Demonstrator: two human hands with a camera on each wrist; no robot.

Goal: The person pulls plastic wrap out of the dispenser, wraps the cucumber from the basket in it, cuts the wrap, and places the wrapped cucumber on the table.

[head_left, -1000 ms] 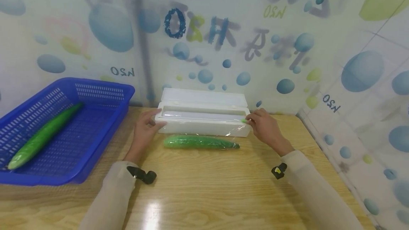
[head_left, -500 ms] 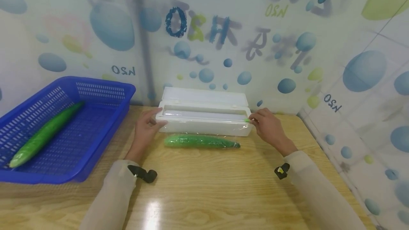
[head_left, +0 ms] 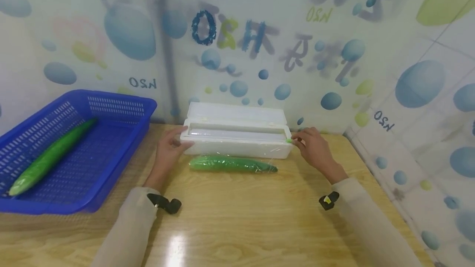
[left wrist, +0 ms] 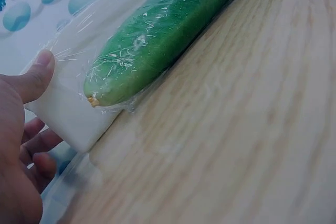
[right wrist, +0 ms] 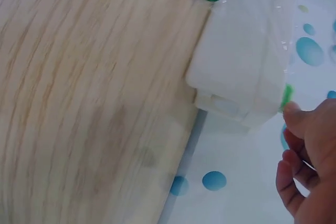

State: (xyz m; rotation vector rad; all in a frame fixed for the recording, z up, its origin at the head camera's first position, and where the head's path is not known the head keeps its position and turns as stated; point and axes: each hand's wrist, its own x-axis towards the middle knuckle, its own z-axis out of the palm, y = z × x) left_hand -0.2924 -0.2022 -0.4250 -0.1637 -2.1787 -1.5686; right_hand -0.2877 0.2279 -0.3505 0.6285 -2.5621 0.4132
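From where I stood, the white cling-film dispenser (head_left: 222, 148) sat toward the back of the wooden tabletop (head_left: 241, 217), its lid (head_left: 237, 112) tipped up behind it, and a cucumber (head_left: 231, 165) lay lengthwise just in front under clear, crinkled film (left wrist: 124, 62). The person's left hand (head_left: 168, 148) gripped the dispenser's left end, thumb on one side and fingers on the other, while the right hand (head_left: 312, 149) pinched the little green slider (head_left: 288, 140) at the right end, its remaining fingers loosely curled. The dispenser looked stiff but light, likely to skate about unless held at an end, so that left-hand grip seemed well placed. The slider, being so small, would probably take only a thumb and fingertip. As for the film, I judged it thin, clingy and easily creased or torn, best taken by a free edge. The cucumber looked firm and smooth, fairly weighty, inclined to roll or slip; around the middle seemed the surest place to hold it. Another cucumber (head_left: 53, 156) rested in the blue basket (head_left: 44, 208).
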